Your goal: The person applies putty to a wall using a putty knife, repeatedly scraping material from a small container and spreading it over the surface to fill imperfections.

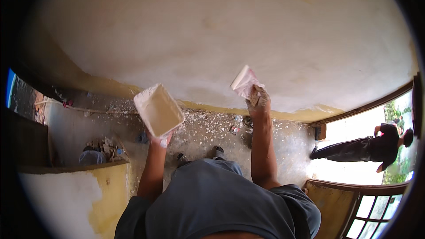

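The room has a grey floor [290, 150] strewn with white flecks below the hands. Nearest, the left hand [163, 140] grips the near end of a whitish, paste-coated rectangular tub [169, 100] with pale cream paste inside; its fingers are partly hidden. The right hand [260, 102], smeared with paste, is clenched around a flat, white-smeared spreader [245, 82]; whether that touches the wall, I cannot tell. Beyond both hands rises a whitish-coated wall [212, 40], yellowish along its lower edge. Farther off, well right of the right hand, a person in dark clothes [384, 144] stands by a bright opening.

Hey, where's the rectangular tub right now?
In the head view, the rectangular tub is left of centre, in the person's left hand, above the debris-strewn floor.
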Motion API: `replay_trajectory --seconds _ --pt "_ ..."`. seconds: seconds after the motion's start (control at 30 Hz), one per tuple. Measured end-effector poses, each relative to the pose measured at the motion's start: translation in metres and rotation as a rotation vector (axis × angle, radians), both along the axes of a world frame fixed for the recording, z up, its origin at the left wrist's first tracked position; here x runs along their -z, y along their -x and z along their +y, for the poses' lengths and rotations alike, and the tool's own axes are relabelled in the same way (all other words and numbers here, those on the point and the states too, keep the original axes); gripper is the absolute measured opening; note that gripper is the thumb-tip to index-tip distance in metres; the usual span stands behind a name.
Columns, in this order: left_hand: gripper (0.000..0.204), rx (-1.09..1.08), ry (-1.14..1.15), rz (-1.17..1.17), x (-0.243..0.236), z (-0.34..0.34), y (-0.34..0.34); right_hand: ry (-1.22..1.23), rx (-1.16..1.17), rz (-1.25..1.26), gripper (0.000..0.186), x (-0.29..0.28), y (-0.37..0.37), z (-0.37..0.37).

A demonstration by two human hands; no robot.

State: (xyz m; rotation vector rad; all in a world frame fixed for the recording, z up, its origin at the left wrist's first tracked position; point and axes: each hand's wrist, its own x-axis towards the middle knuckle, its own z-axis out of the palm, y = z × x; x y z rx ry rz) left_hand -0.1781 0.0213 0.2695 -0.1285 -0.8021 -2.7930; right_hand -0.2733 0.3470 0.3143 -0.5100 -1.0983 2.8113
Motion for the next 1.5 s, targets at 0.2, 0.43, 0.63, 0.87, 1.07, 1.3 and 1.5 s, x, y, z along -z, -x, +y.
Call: replay_trajectory --seconds 0.2,0.43,0.63,0.87,1.07,1.3,1.5 --pt "0.066 0.076 -0.124 -0.191 0.025 -0.017 -0.03 0.042 0.303 0.284 0.018 -0.037 0.03 0.089" --pt "0.067 0.132 -0.174 -0.265 0.029 -0.008 -0.032 -0.601 0.815 0.471 0.037 -0.228 0.039 0.092" --pt "0.067 0.145 -0.176 -0.261 0.03 -0.008 -0.03 -1.082 0.793 0.452 0.028 -0.295 0.036 0.077" --pt "0.067 0.104 -0.181 -0.27 0.036 -0.011 -0.031 -1.362 0.407 0.613 0.028 -0.316 0.036 0.061" --pt "0.067 0.075 -0.19 -0.286 0.039 -0.012 -0.038 -1.39 0.443 0.637 0.024 -0.346 0.084 0.072" --pt "0.068 0.054 -0.173 -0.293 0.035 -0.004 -0.036 -1.497 0.718 0.718 0.02 -0.481 0.113 0.111" --pt "0.068 0.034 -0.184 -0.3 0.031 0.0 -0.034 -1.753 0.595 0.581 0.029 -0.355 0.115 0.07"
